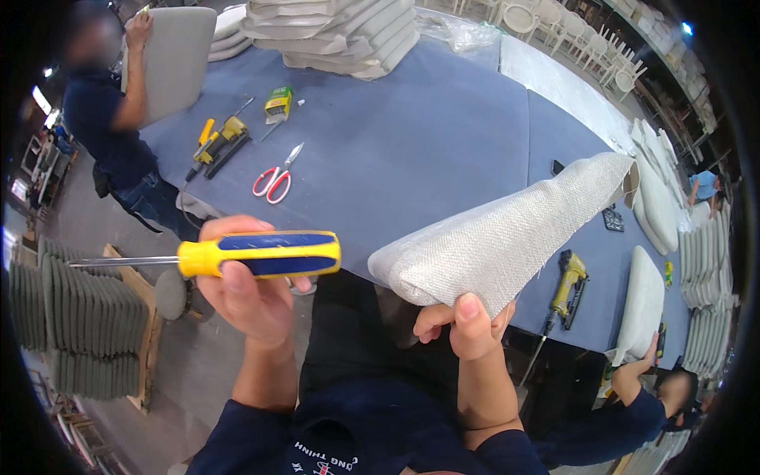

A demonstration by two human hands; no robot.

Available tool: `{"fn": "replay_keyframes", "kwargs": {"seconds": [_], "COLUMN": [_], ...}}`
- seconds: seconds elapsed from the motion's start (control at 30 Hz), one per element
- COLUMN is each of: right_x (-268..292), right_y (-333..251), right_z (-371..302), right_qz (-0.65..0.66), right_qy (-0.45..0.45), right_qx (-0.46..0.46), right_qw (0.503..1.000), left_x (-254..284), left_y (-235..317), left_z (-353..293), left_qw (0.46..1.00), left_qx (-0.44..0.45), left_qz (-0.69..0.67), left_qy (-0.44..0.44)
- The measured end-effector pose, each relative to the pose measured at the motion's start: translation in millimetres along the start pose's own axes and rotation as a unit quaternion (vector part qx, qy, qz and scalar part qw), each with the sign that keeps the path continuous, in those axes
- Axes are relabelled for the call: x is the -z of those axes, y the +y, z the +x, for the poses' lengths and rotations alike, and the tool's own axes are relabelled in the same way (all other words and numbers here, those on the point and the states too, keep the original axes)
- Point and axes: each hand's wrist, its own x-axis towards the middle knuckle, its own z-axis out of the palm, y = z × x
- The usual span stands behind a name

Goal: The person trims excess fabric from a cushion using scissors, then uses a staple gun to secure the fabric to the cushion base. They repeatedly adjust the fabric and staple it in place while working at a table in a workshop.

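Observation:
A screwdriver [261,253] with a yellow and blue handle is gripped in my left hand [252,297], its metal shaft pointing left. My right hand [469,326] pinches the near edge of a light grey fabric-covered seat cushion [507,229]. The cushion is tilted up edge-on above the table, and loose threads hang along its lower side. The screwdriver and the cushion are apart. Beyond my left hand, red-and-white-handled scissors [279,178] lie on the blue-grey table [380,142].
Staple guns lie at left [220,146] and right [568,289]. Near the left one stands a small green-yellow box [278,103]. Stacked cushions [332,36] rise at the back. One person [111,111] holds a cushion at far left; another [625,412] works at lower right.

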Motion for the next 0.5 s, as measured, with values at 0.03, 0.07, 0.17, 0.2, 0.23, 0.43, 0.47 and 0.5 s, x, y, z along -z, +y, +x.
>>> {"fn": "replay_keyframes", "kwargs": {"seconds": [0.03, 0.07, 0.17, 0.2, 0.23, 0.43, 0.47, 0.5], "right_x": [-1, 0, -1, -3, -4, -13, -5, -5], "right_y": [-1, 0, 3, 3, 3, -5, -6, -4], "right_z": [-1, 0, 0, 1, 2, 10, 14, 17], "right_qz": [-0.013, -0.034, -0.065, -0.066, -0.069, -0.064, -0.050, -0.037], "right_qy": [0.010, 0.008, 0.017, 0.026, 0.035, 0.049, 0.023, 0.013], "right_qx": [0.002, 0.010, 0.004, -0.004, -0.014, -0.029, -0.020, -0.021], "right_qw": [1.000, 0.999, 0.998, 0.997, 0.997, 0.996, 0.998, 0.999], "left_x": [2, 2, -15, -15, -18, -17, -24, -31], "left_y": [1, 3, 10, 13, 17, 32, 29, 25], "left_z": [4, 6, 4, -2, -7, 20, 26, 33], "left_qw": [0.999, 0.997, 0.988, 0.993, 0.996, 0.991, 0.985, 0.978], "left_qx": [-0.009, -0.019, -0.035, -0.005, 0.023, -0.031, -0.042, -0.055], "left_qz": [-0.035, -0.071, -0.142, -0.112, -0.081, -0.101, -0.119, -0.134], "left_qy": [-0.002, -0.004, 0.053, 0.020, -0.015, 0.076, 0.114, 0.150]}}
